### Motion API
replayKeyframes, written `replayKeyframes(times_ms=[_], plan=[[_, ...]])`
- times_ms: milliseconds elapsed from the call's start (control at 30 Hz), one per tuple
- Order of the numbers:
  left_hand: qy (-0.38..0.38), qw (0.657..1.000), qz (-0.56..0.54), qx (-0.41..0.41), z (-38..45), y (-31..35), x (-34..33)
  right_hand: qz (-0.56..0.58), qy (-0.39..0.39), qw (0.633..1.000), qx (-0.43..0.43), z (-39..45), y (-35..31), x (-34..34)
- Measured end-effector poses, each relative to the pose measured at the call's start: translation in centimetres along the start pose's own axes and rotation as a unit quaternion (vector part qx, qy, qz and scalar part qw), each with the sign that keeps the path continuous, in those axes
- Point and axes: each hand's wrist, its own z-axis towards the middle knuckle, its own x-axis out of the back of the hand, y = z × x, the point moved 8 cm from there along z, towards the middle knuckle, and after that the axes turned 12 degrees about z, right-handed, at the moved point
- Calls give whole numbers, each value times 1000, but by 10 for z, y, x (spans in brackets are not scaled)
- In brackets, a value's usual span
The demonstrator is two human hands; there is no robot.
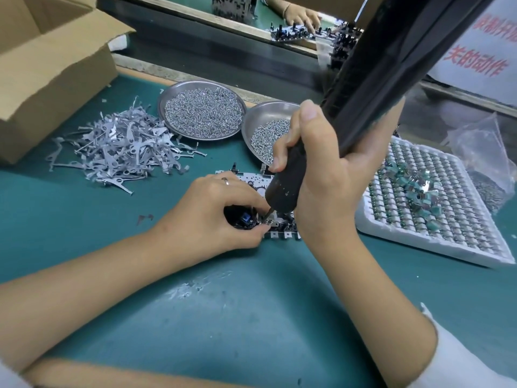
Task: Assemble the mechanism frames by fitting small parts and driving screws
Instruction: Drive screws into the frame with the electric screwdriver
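The mechanism frame (253, 184) lies mid-worktop (251, 317), hemmed by a pile of metal levers (120, 147) to its left, two screw dishes (201, 110) behind and a white parts tray (436, 208) to its right; the near green surface lies open. The right hand (316, 175) grasps the black electric screwdriver (349, 107), bit down on the frame's near edge. The left hand (221, 217) pinches a small part beside the bit.

A green-topped table (251, 317) carries a cardboard box (50, 74) at far left, a loose heap of grey metal levers (123, 147), two steel dishes of screws (202, 110) (268, 130) side by side, the mechanism frame (251, 183) — and a white foam tray (436, 208) at right.
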Motion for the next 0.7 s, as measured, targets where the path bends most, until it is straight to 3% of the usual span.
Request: replayKeyframes(times_ms=[467,701], plan=[[-5,1000,-5,7,-1,-1,0,13,41,999,18,10,-12,21],[-6,1000,6,6,-2,2,1,-20,42,998,-51,8,7,24]])
